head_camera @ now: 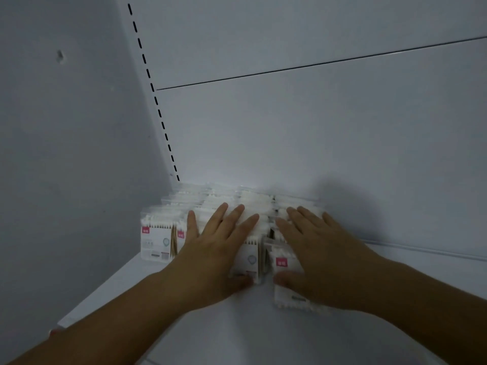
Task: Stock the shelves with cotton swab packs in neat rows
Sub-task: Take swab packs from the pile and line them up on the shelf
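Observation:
Several clear cotton swab packs (pixel 158 233) with red labels stand in rows at the back left corner of the white shelf (pixel 237 325). My left hand (pixel 216 248) lies flat over the tops of the middle rows, fingers straight and spread, thumb against the front pack (pixel 249 259). My right hand (pixel 316 256) lies flat over the right-hand row, fingers straight. Its thumb rests across a front pack (pixel 283 264) that leans forward, lower than the others.
The grey side wall (pixel 66 154) closes the shelf on the left. A slotted upright (pixel 155 96) runs up the corner beside the white back panel (pixel 316 140). Bare shelf surface extends to the right of the packs and toward the front edge.

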`<state>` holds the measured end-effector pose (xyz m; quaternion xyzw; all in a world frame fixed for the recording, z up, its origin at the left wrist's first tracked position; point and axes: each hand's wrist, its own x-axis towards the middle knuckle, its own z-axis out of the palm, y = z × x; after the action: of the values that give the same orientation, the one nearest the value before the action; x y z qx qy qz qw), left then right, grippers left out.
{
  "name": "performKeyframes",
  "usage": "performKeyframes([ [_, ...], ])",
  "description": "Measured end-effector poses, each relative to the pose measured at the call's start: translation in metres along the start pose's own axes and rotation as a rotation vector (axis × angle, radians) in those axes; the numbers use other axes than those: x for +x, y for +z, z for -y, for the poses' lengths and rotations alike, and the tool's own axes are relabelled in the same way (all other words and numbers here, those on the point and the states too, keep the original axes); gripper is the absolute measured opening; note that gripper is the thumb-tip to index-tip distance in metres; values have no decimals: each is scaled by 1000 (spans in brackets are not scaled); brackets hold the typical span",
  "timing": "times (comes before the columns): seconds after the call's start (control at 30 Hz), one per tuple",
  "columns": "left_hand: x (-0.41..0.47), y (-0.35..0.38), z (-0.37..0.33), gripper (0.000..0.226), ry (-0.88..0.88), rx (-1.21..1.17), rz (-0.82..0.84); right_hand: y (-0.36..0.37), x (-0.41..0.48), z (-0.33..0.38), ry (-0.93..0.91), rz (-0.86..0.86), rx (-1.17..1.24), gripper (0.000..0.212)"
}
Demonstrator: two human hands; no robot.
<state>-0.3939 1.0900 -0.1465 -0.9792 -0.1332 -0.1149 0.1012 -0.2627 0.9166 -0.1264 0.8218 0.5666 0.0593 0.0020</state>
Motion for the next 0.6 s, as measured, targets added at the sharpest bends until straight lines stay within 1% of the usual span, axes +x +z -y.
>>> performKeyframes([
  [0.13, 6, 5, 5, 99, 37, 7, 19, 7, 9, -8, 14, -22, 27, 92],
  [0.27, 12, 11, 8, 100, 80, 33, 2, 10, 9, -7, 41, -41, -60, 98],
  [0.37, 17, 14, 11, 102, 152, 61, -25, 9, 9, -1, 70, -39, -113, 98],
  [0.5, 21, 15, 14, 103, 207, -5, -30, 7, 6, 7, 129, -67, -163, 96],
  [0.6, 19, 13, 14, 103, 226, -28, -29, 4, 4, 16, 171, -65, -231, 99],
])
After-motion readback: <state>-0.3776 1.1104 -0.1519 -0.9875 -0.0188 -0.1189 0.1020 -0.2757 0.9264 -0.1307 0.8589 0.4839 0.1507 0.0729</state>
